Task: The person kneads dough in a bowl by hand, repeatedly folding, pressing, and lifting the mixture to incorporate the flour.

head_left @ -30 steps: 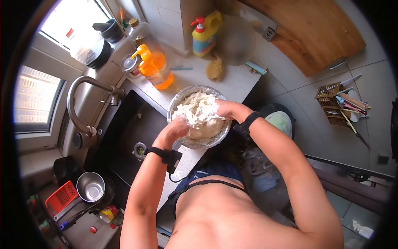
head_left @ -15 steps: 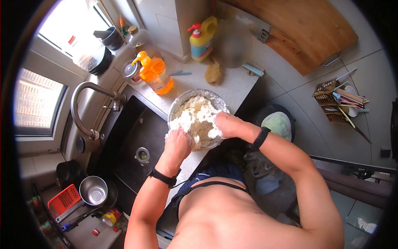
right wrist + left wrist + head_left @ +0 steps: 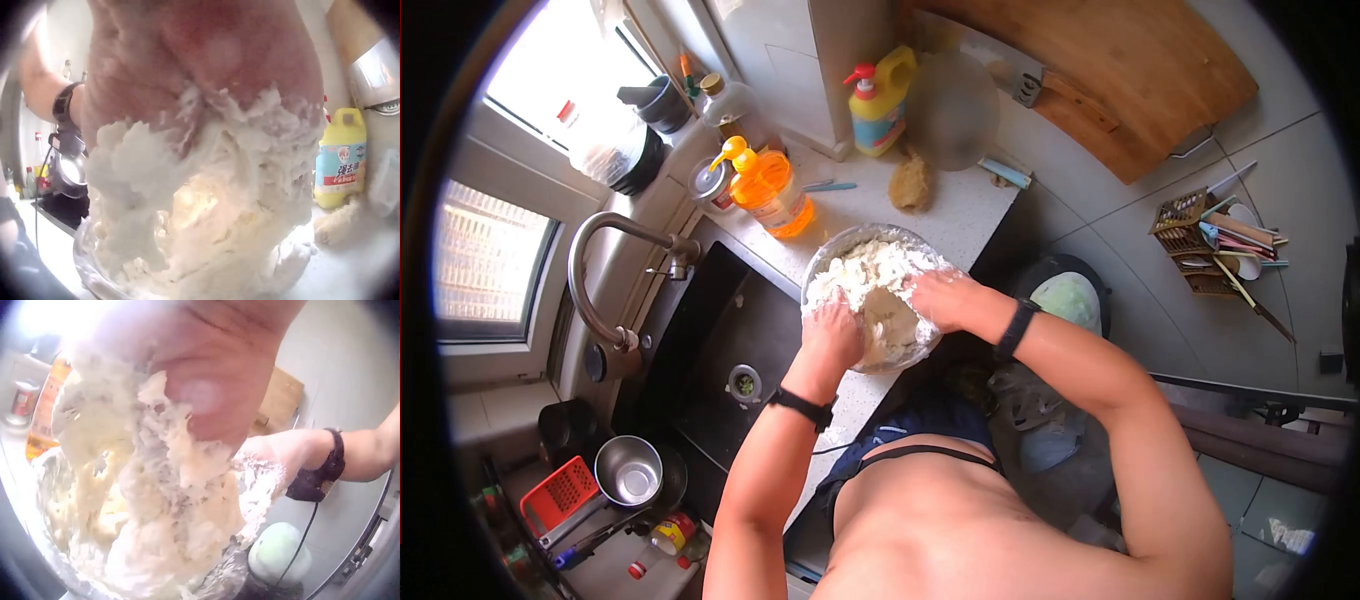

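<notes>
A round bowl (image 3: 808, 285) stands on the counter by the sink, filled with wet, lumpy dough (image 3: 870, 270). Whiter, floury clumps lie on its far side, with a smoother mass nearer the body. My left hand (image 3: 833, 332) grips dough at the bowl's left side. Opposite it, my right hand (image 3: 946, 299) holds dough at the right side. Thick sticky dough (image 3: 175, 519) coats the left palm and hides its fingers in the left wrist view. In the right wrist view, dough (image 3: 206, 187) fills the right palm and covers the fingertips.
An orange pump bottle (image 3: 772, 195), a yellow jug (image 3: 882, 105) and a tan scrubber (image 3: 910, 185) stand behind the bowl. To the left is a dark sink (image 3: 710, 350) with a curved tap (image 3: 578, 260). A pale green round thing (image 3: 1065, 303) sits low at right.
Both hands have worked at the dough; the left moved slightly toward my body and across the bowl's left edge. The smooth patch between them shows more. The head view has shifted slightly.
</notes>
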Demonstrator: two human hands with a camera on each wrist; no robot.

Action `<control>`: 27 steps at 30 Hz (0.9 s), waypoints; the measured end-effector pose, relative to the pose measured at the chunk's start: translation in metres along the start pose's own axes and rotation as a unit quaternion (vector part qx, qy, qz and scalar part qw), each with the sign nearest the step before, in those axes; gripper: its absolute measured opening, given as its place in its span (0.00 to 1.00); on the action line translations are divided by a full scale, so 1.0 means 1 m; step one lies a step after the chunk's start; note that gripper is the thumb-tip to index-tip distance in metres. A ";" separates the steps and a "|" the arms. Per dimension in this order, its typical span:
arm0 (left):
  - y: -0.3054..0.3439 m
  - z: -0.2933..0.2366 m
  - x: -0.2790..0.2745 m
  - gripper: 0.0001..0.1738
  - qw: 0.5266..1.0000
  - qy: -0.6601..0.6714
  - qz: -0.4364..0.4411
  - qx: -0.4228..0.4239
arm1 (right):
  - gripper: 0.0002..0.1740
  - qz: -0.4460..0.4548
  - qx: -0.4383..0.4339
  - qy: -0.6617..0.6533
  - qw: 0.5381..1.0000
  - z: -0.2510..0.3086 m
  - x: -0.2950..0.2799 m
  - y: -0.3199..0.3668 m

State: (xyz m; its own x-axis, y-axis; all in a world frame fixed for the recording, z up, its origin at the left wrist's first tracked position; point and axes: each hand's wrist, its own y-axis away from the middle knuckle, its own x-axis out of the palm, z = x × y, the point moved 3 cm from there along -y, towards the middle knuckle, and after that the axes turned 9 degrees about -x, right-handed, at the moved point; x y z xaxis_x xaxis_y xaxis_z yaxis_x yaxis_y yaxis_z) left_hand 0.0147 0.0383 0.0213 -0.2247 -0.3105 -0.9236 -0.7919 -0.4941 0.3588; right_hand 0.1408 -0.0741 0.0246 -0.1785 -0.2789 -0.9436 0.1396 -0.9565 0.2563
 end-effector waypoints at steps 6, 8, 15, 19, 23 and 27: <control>-0.036 0.006 0.048 0.24 0.986 -0.021 0.163 -0.010 | 0.13 0.126 0.064 -0.043 0.989 -0.013 0.032 -0.037; -0.045 0.007 0.064 0.24 0.990 -0.017 0.142 -0.001 | 0.13 0.132 0.065 -0.058 0.987 -0.015 0.039 -0.044; -0.062 0.012 0.065 0.20 0.986 0.051 0.143 -0.068 | 0.14 0.195 0.069 -0.065 0.976 -0.024 0.048 -0.064; -0.073 0.012 0.075 0.19 0.986 -0.020 0.164 -0.015 | 0.14 0.172 0.093 -0.096 0.976 -0.028 0.047 -0.070; -0.074 0.006 0.063 0.18 0.983 -0.028 0.182 -0.010 | 0.12 0.119 0.141 -0.133 0.974 -0.036 0.052 -0.074; -0.077 0.009 0.073 0.15 0.997 -0.006 0.073 -0.005 | 0.13 0.089 0.202 -0.177 0.959 -0.041 0.052 -0.081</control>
State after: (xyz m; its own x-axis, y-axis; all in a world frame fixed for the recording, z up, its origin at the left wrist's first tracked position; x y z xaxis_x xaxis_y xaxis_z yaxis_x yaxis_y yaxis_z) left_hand 0.0538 0.0608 -0.0749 -0.3430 -0.3705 -0.8632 -0.7442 -0.4535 0.4904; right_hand 0.1604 -0.0074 -0.0535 -0.5158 -0.3839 -0.7659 -0.1774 -0.8268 0.5338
